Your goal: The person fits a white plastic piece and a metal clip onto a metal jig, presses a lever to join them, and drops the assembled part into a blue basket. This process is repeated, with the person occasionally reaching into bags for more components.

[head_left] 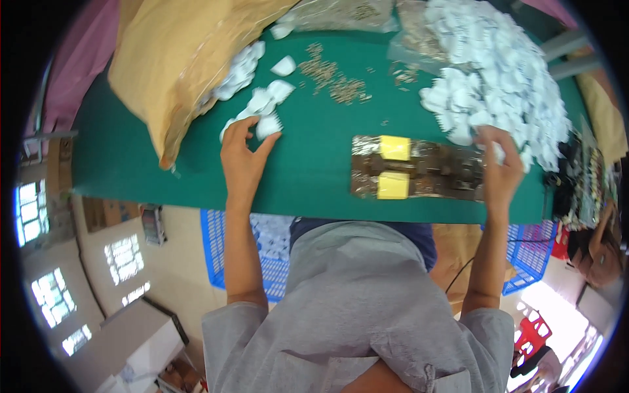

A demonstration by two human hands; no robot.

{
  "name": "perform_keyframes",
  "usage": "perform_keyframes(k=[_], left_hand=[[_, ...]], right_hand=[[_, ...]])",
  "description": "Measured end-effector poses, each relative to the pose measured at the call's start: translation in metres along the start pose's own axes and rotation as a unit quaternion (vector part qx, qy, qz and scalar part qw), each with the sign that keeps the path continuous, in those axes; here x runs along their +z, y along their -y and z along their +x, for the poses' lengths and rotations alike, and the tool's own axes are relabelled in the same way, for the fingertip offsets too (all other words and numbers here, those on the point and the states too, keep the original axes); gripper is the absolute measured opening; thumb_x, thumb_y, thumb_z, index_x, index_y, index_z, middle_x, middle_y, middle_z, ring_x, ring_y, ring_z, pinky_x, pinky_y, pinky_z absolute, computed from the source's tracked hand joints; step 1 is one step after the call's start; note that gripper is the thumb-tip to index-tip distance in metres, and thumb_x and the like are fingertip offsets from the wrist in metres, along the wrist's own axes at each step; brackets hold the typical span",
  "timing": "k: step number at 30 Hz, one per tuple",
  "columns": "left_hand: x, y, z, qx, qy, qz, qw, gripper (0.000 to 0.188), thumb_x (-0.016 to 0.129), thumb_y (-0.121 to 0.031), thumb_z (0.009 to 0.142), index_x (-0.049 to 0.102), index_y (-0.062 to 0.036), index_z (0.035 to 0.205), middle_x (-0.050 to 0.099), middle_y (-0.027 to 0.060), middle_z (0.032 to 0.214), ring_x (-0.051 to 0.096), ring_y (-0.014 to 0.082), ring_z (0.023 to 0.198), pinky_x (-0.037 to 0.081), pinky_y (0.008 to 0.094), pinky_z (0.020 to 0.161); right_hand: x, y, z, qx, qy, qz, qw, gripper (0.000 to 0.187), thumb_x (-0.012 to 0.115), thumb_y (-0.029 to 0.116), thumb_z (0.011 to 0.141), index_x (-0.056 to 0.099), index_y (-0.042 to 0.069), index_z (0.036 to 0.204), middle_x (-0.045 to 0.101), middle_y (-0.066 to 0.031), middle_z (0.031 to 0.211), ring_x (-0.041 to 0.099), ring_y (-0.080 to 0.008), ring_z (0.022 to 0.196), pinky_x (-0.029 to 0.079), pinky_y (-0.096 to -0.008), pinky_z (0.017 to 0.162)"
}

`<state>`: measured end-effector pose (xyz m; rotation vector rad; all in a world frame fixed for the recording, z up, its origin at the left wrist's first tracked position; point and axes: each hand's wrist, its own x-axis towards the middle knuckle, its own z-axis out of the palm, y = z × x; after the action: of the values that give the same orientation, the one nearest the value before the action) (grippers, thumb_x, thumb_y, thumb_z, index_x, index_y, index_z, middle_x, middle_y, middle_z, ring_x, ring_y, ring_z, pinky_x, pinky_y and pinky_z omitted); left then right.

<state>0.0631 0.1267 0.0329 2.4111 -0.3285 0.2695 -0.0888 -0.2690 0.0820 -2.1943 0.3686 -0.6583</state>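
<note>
My left hand (244, 152) is at a short row of white plastic pieces (262, 100), thumb and forefinger spread on either side of one curved, tooth-edged white piece (268, 126). Whether they touch it is not clear. Over on the right, my right hand (503, 164) is blurred by motion at the near edge of a big heap of the same white pieces (504, 78). Something white shows by its fingers, but I cannot make out a grip. Beside this hand lies a dark brown fixture (445, 167) with two yellow pads (394, 148), its right end partly behind the hand.
Small tan parts (334, 82) lie scattered on the green table (314, 164). Clear bags of parts (347, 14) rest at the back. A large yellow-brown bag (177, 59) with white pieces at its mouth stands at left. Blue baskets (213, 252) sit below the table edge.
</note>
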Motion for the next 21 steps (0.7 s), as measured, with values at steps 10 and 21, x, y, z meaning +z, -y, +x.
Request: perform_keyframes(k=[10, 21], left_hand=[[0.016, -0.003, 0.024, -0.054, -0.025, -0.139, 0.989, 0.025, 0.08, -0.004, 0.088, 0.075, -0.0065, 0.113, 0.065, 0.0013, 0.084, 0.051, 0.0072, 0.063, 0.041, 0.0244, 0.058], [0.003, -0.089, -0.035, -0.13, 0.056, -0.534, 0.834, 0.033, 0.075, 0.006, 0.092, 0.066, -0.0003, 0.123, 0.077, 0.0069, 0.108, 0.069, 0.0099, 0.099, 0.053, 0.0255, 0.09]], right_hand=[[0.047, -0.028, 0.08, -0.2, 0.161, -0.241, 0.936, 0.036, 0.077, 0.013, 0.087, 0.071, 0.008, 0.122, 0.07, -0.0107, 0.116, 0.065, -0.0328, 0.11, 0.055, -0.0452, 0.092], [0.057, -0.048, 0.095, -0.114, 0.224, -0.202, 0.947, 0.034, 0.072, 0.007, 0.084, 0.072, 0.009, 0.118, 0.066, -0.0134, 0.109, 0.068, -0.0354, 0.104, 0.057, -0.0446, 0.089]])
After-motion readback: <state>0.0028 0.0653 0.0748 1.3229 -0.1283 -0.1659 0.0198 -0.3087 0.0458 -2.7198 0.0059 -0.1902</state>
